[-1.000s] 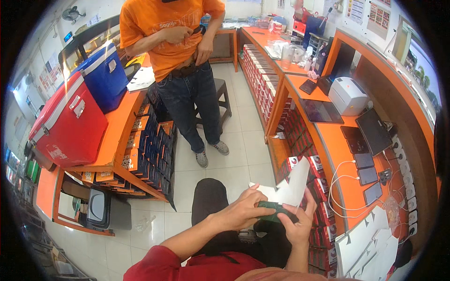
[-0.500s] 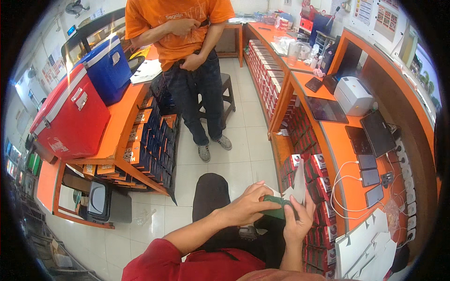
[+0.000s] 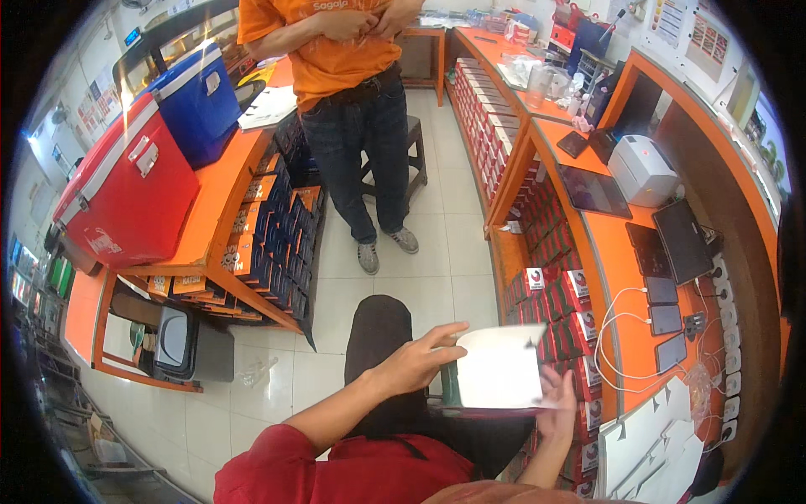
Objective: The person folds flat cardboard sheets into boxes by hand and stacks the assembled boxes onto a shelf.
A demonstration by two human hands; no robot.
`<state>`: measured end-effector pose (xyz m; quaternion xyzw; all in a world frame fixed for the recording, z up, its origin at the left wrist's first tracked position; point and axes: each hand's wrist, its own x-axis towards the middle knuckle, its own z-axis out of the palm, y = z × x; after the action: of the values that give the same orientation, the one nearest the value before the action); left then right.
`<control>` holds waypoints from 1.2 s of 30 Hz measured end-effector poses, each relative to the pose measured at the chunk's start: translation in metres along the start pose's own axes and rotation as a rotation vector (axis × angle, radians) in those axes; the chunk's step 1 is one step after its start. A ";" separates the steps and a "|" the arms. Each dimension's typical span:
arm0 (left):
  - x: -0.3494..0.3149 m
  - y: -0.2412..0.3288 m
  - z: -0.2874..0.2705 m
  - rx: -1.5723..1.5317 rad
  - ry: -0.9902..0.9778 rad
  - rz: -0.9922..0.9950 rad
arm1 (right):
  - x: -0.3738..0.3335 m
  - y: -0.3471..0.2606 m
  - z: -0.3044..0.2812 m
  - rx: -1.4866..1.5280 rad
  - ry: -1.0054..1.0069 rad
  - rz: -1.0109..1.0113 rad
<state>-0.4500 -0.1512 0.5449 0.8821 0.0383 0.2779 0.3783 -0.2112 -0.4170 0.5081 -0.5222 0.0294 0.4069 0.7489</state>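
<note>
My left hand (image 3: 417, 359) grips the left edge of a white sheet (image 3: 499, 367), fingers spread over its top corner. My right hand (image 3: 557, 409) holds the sheet's lower right edge from behind. A green flat object (image 3: 451, 388) shows just behind the sheet's left side, between my hands; the sheet hides most of it. My knee in dark trousers (image 3: 379, 323) lies under the hands.
A person in an orange shirt and jeans (image 3: 357, 126) stands ahead on the tiled floor. A red cooler (image 3: 126, 189) and a blue cooler (image 3: 197, 101) sit on the orange counter at left. At right, an orange counter (image 3: 621, 252) holds tablets, phones, cables and a white printer (image 3: 642, 168).
The white sheet has come up in front of the green object and now covers most of it. My view has shifted closer to the standing person.
</note>
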 end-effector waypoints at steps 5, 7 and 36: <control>-0.007 -0.008 -0.002 0.067 -0.213 -0.108 | -0.006 0.018 0.001 -0.279 -0.247 -0.002; -0.003 -0.020 -0.013 0.126 -0.070 -0.183 | -0.008 0.010 0.010 -0.331 -0.121 -0.055; 0.032 0.026 0.044 -1.616 0.359 -0.576 | -0.043 0.019 0.141 -0.995 -0.499 -1.080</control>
<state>-0.4034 -0.1894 0.5532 0.2431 0.1101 0.2483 0.9312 -0.3056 -0.3257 0.5770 -0.6320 -0.5850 0.0565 0.5051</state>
